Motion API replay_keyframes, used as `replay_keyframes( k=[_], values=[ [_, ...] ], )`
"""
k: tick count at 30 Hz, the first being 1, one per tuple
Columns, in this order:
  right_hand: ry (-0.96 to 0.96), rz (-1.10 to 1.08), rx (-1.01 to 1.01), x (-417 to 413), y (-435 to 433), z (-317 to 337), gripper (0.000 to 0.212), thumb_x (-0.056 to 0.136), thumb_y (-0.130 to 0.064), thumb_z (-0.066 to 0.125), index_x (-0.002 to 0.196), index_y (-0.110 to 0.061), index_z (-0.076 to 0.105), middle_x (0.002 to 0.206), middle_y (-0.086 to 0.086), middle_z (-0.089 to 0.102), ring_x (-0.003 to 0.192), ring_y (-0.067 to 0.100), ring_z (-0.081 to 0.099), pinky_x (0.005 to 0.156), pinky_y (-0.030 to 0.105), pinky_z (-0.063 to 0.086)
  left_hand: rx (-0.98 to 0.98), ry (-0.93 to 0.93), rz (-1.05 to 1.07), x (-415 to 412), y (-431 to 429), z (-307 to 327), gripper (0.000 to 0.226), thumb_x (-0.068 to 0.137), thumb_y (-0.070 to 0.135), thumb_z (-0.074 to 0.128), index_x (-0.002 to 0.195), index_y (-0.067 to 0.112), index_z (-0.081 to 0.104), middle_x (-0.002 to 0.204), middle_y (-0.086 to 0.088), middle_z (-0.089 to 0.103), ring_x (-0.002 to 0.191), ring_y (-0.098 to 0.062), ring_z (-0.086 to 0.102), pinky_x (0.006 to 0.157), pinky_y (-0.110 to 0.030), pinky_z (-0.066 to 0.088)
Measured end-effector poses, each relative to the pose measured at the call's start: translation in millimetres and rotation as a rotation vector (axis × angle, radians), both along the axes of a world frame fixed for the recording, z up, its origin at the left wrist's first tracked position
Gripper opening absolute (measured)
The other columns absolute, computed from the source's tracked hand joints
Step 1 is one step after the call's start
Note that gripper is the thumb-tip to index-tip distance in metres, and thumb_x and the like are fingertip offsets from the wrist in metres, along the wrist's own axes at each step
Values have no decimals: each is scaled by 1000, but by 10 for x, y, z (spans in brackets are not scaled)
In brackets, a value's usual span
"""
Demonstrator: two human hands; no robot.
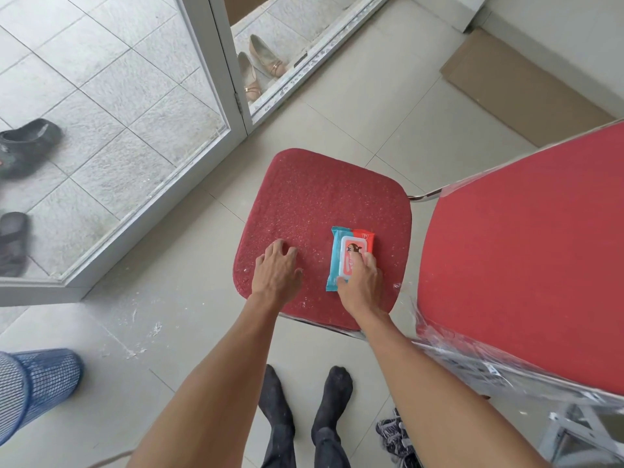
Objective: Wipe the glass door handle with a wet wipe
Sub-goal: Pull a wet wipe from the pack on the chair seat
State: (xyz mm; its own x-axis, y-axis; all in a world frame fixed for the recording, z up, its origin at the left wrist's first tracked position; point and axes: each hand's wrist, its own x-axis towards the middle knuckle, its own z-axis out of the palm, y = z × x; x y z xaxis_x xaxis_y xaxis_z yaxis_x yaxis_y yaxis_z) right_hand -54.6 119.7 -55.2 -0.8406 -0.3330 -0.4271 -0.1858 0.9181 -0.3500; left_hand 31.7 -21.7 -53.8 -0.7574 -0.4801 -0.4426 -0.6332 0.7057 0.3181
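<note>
A blue and red pack of wet wipes (337, 251) with a white flip lid lies on the red chair seat (320, 197). My right hand (359, 280) rests on the pack's near end, fingers on the lid, which looks closed. My left hand (277, 270) lies flat on the seat to the left of the pack, fingers spread, holding nothing. The glass door (118, 113) with its white frame stands at the upper left. Its handle is out of view.
The chair's red backrest (526, 265), partly in plastic wrap, rises at the right. A blue mesh bin (37, 383) stands at the lower left. Shoes (260, 69) sit past the door sill, dark sandals (20, 146) behind the glass. Cardboard (523, 86) lies at the upper right. My socked feet (304, 410) are below.
</note>
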Motion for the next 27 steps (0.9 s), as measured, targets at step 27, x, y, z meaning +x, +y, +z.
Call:
replay_keyframes(
  k=[27],
  values=[
    [87, -246, -48, -178, -139, -5, 60, 69, -54, 78, 104, -7, 68, 97, 8, 65, 83, 23, 66, 61, 33, 56, 88, 126, -131, -329, 407, -100, 42, 86, 16, 70, 125, 25, 57, 123, -1, 67, 97, -22, 70, 82, -36, 57]
  ],
)
